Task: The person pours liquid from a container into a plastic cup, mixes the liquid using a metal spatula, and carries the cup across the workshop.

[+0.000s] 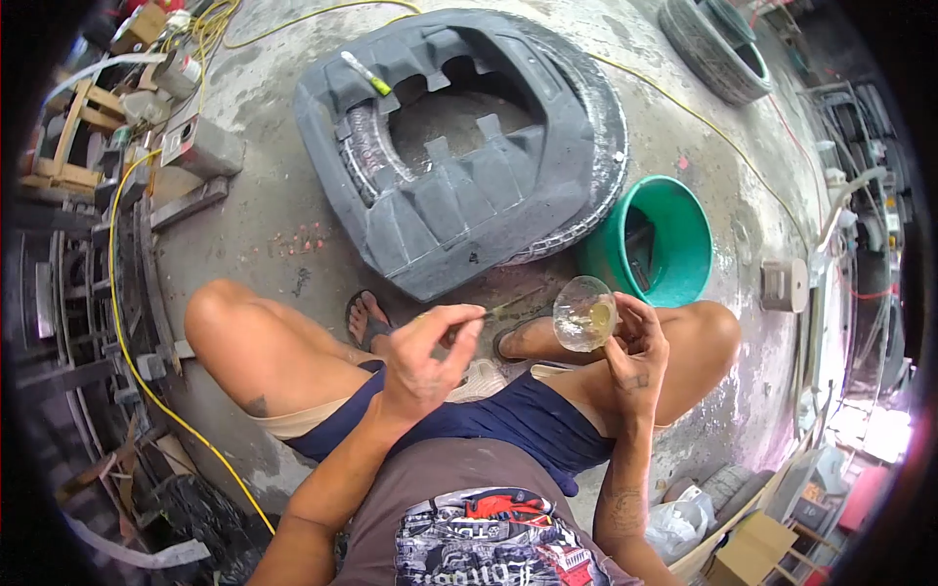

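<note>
My left hand [430,359] pinches a thin stick [508,305] that points right toward a clear cup. In my right hand [637,342] is the clear cup [584,314], tilted, with its mouth facing left and some yellowish stuff inside. Beyond my hands, a grey molded plastic part [440,220] with a large opening rests on a tire [601,146]. A brush [366,73] with a yellow-green end lies on the upper left of the grey part.
A green bucket [684,244] with dark items inside stands right of the grey part. Another tire [718,59] is at the upper right. A yellow hose [119,313] runs down the left, beside a metal can [195,145]. A cardboard box [752,549] sits at the lower right.
</note>
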A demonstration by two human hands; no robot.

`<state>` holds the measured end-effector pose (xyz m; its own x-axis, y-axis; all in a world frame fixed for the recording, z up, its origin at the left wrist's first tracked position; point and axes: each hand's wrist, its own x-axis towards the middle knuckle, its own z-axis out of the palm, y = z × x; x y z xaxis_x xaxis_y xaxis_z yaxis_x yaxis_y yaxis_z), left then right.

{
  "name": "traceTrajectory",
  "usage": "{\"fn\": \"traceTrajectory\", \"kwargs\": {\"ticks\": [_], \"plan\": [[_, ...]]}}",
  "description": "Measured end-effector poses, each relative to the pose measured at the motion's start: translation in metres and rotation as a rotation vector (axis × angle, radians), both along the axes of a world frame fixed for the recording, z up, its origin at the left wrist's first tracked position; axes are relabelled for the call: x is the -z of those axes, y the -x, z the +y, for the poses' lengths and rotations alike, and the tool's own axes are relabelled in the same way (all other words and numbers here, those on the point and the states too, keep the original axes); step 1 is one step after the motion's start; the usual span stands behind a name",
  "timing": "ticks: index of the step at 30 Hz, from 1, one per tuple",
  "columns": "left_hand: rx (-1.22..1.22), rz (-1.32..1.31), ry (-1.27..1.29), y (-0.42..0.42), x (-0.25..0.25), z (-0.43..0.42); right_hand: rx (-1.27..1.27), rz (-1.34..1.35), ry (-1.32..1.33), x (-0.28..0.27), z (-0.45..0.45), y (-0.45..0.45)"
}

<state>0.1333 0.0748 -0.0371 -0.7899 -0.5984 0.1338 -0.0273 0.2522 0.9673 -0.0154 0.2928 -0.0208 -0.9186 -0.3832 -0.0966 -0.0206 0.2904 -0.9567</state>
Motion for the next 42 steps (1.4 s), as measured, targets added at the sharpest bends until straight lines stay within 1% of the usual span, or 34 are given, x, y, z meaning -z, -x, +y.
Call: {"fn": "traceTrajectory", "kwargs": {"ticks": [2, 3, 4, 6, 7, 9, 11, 13, 15, 16, 19, 21, 25, 27, 28, 30, 31, 33, 42], "plan": [[0.004, 0.017, 0.054, 0.003, -0.018, -0.014, -0.004, -0.09, 0.091, 0.0, -0.001, -0.001], [0.007, 0.035, 0.002, 0.004, -0.022, -0.019, -0.006, -0.156, 0.145, -0.003, -0.003, -0.003], [-0.002, 0.076, -0.095, 0.007, -0.031, -0.022, 0.003, -0.155, 0.147, -0.004, -0.008, -0.006], [0.004, 0.09, -0.228, 0.01, -0.047, -0.027, -0.022, -0.21, 0.283, -0.004, -0.017, -0.011], [0.008, 0.087, -0.222, 0.013, -0.052, -0.029, -0.032, -0.243, 0.333, 0.001, -0.019, -0.012], [0.028, 0.192, -0.131, 0.019, -0.059, -0.033, -0.024, -0.275, 0.397, 0.007, -0.026, -0.016], [0.043, 0.173, -0.121, 0.022, -0.063, -0.032, -0.036, -0.319, 0.464, 0.019, -0.03, -0.02], [0.053, 0.151, -0.113, 0.024, -0.067, -0.032, -0.037, -0.361, 0.461, 0.03, -0.036, -0.025], [0.103, 0.11, 0.013, 0.026, -0.07, -0.03, -0.036, -0.453, 0.44, 0.032, -0.038, -0.027], [0.105, 0.104, 0.015, 0.027, -0.069, -0.028, -0.033, -0.458, 0.442, 0.033, -0.039, -0.028], [0.141, 0.048, 0.057, 0.03, -0.063, -0.023, -0.043, -0.425, 0.451, 0.036, -0.041, -0.028], [0.1, 0.033, 0.028, 0.031, -0.052, -0.019, -0.01, -0.366, 0.397, 0.04, -0.042, -0.028], [0.065, 0.023, 0.048, 0.031, -0.041, -0.017, -0.004, -0.329, 0.381, 0.041, -0.044, -0.03], [0.062, -0.072, 0.003, 0.031, -0.037, -0.017, -0.009, -0.308, 0.365, 0.042, -0.044, -0.031], [0.062, -0.072, 0.002, 0.031, -0.035, -0.016, -0.009, -0.308, 0.364, 0.042, -0.044, -0.032], [0.063, -0.137, -0.215, 0.031, -0.033, -0.016, 0.001, -0.308, 0.376, 0.042, -0.044, -0.032], [0.063, -0.135, -0.215, 0.031, -0.031, -0.016, 0.0, -0.306, 0.375, 0.042, -0.044, -0.032], [0.039, -0.129, -0.433, 0.03, -0.027, -0.017, 0.006, -0.304, 0.351, 0.043, -0.043, -0.032], [0.026, -0.135, -0.466, 0.028, -0.02, -0.021, -0.002, -0.302, 0.319, 0.043, -0.043, -0.03]]}}
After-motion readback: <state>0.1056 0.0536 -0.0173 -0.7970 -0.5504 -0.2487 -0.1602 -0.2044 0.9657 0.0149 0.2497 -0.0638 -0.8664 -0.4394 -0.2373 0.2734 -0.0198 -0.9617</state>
